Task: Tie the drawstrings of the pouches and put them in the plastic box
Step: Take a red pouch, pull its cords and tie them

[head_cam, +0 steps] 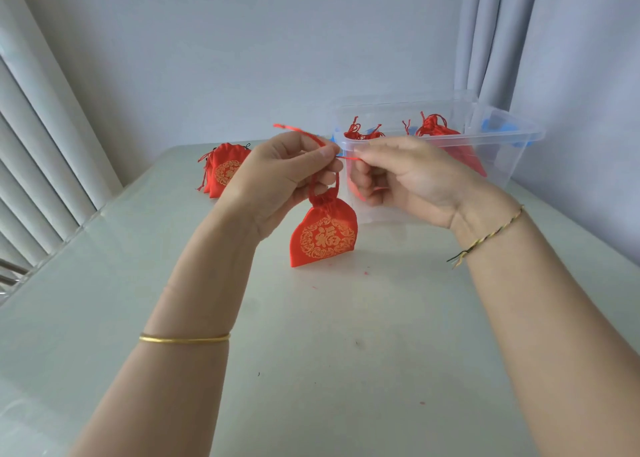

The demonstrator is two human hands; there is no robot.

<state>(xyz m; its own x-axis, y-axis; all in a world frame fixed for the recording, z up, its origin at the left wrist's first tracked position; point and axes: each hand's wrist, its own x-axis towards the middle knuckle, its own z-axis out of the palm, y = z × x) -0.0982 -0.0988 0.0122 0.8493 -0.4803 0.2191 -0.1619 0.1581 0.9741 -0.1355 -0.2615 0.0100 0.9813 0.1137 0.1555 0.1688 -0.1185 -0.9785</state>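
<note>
A red pouch (324, 237) with a gold emblem hangs above the table by its red drawstring (300, 132), mouth gathered tight. My left hand (284, 179) pinches one strand of the drawstring between thumb and fingers, and a loose end sticks out up and left. My right hand (401, 179) pinches the other strand, which runs taut between both hands. The clear plastic box (498, 152) stands just behind my right hand and holds red pouches (434, 129) with knotted strings. A small stack of red pouches (225, 171) lies on the table at the back left.
The pale table (311, 352) reaches to a grey wall. Vertical blinds hang at the left, and a grey curtain hangs behind the box at the right. Something blue shows behind the box.
</note>
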